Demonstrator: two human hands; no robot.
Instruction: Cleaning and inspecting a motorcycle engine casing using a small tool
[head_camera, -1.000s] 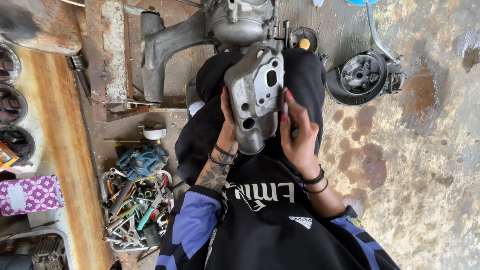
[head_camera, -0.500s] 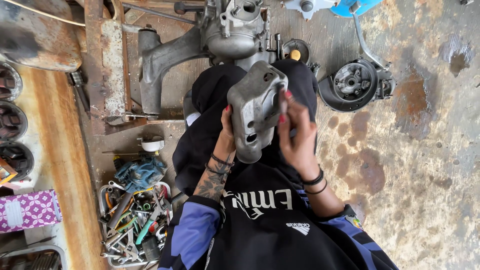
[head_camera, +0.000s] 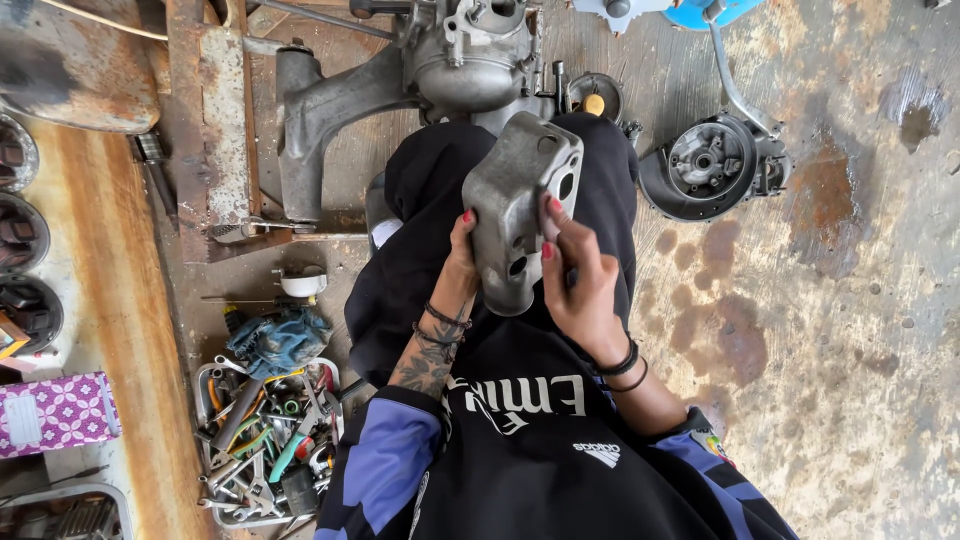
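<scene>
A grey cast-metal engine cover (head_camera: 515, 205) with several holes is held upright over my lap. My left hand (head_camera: 460, 262) grips its left edge from behind, thumb on the rim. My right hand (head_camera: 578, 282) presses against its right face, fingers spread over the metal. Both wrists wear dark bracelets. Beyond my knees lies a larger grey engine casing (head_camera: 420, 75) on the floor.
A round hub assembly (head_camera: 708, 165) with a bent lever lies on the stained concrete to the right. A tray of mixed hand tools (head_camera: 265, 445) sits at lower left, a blue rag (head_camera: 278, 335) above it. A rusty metal bench (head_camera: 90, 300) runs along the left.
The cover has been turned in my hands, showing a different side. My right hand has shifted further across its face. The view has tilted slightly, bringing the casing closer to the top edge.
</scene>
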